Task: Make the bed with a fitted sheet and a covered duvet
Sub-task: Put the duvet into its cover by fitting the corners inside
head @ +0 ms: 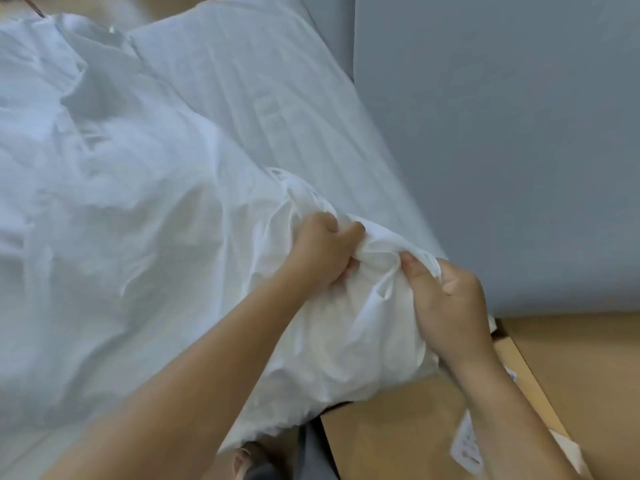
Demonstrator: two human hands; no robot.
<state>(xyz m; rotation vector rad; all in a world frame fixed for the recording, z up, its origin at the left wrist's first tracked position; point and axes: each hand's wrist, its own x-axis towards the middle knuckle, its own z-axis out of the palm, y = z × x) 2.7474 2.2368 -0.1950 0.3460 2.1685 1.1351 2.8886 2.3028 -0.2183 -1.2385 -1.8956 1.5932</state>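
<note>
The duvet lies white and rumpled over most of the bed, piled in loose folds to my left and running away to the far end. Its near corner is bunched up at the bed's edge, and that is where I have it. My left hand is clenched into the cloth from above, with the fingers curled tight and a wad of fabric gathered inside the fist. My right hand grips the same bunch from the other side. The thumb presses a fold down against the fingers, whose tips are buried in the cloth, so I cannot tell how far they wrap. The two hands sit close together, with a short ridge of fabric pulled taut between them. The corner hangs over the edge below them.

Beyond the duvet, the striped sheet shows as a flat, smooth band along the far side of the bed. It runs right up against a grey panel (a wall or a headboard, I can't say which). Under my right forearm lies brown cardboard with a white label on it, blurred past reading. My foot peeks out at the bottom, just beside the hanging corner.
</note>
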